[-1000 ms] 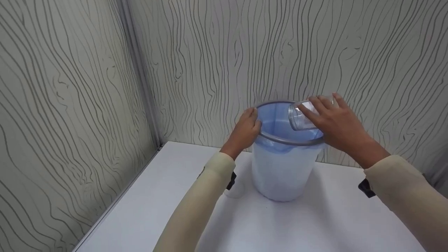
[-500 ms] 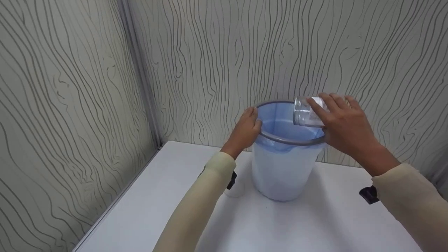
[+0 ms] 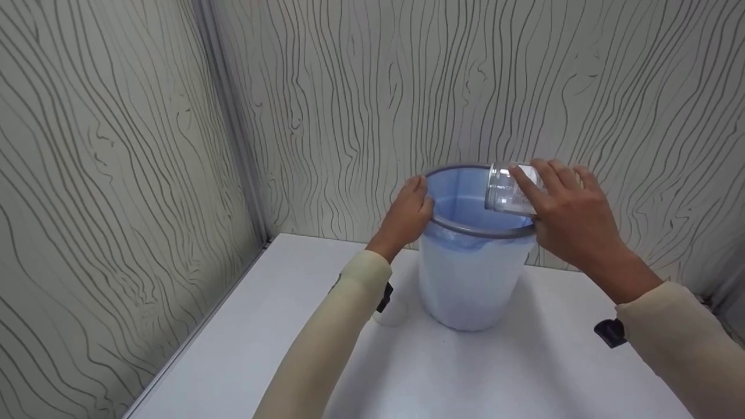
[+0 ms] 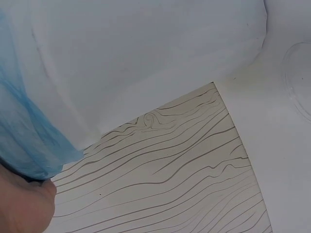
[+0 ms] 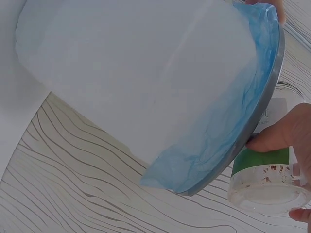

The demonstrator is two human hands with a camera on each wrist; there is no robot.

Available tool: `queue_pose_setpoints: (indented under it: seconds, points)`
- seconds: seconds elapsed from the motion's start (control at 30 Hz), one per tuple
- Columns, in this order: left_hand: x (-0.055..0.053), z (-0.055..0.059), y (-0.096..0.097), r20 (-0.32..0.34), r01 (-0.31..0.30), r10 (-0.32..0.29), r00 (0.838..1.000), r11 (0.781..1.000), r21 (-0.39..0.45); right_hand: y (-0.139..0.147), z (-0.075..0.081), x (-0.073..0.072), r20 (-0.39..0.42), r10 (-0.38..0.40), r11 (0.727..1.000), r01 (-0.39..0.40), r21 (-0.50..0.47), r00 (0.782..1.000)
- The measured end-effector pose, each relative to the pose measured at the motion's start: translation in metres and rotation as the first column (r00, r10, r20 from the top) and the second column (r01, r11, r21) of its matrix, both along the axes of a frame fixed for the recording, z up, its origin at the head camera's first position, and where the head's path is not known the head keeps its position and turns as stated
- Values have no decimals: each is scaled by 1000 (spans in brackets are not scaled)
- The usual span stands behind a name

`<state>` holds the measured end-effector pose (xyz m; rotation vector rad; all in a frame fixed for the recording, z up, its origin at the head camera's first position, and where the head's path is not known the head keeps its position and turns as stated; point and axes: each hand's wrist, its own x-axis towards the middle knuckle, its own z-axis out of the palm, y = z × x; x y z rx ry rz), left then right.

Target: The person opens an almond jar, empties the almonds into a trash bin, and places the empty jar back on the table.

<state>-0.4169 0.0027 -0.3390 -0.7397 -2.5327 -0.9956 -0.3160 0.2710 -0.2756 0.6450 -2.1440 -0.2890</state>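
Note:
A white bin (image 3: pixel 471 285) with a blue plastic liner (image 5: pixel 214 133) folded over its top stands on the table. A grey ring (image 3: pixel 483 232) runs around the bin's rim. My left hand (image 3: pixel 406 214) grips that rim on its left side. In my right hand (image 3: pixel 576 221) is a clear jar (image 3: pixel 507 191), held on its side with its mouth over the bin's opening. Seen from the right wrist, the jar (image 5: pixel 272 187) has a white and green label and reddish-brown specks near its base. The bottom of the bin's inside is hidden.
On the white table (image 3: pixel 273 308), a clear round lid-like piece (image 3: pixel 391 314) lies left of the bin, partly behind the left sleeve (image 3: pixel 326 326). Wood-patterned walls (image 3: pixel 349 116) rise behind and to the left.
The jar has shifted a little to the right, and its mouth points less steeply downward than a second ago. My left hand stays on the rim.

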Motion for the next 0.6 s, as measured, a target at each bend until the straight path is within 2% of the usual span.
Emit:
queue_pose_setpoints:
  seconds: [0.23,0.6]
  points:
    - [-2,-1,0,-11,8,-9,1000,1000,-9,-1,-2,5,3,1,999,-1,-43,1000]
    - [0,-2,-2,-16,24,-24,1000,1000,-2,3,-5,12,-42,9,995,-13,-99,999]
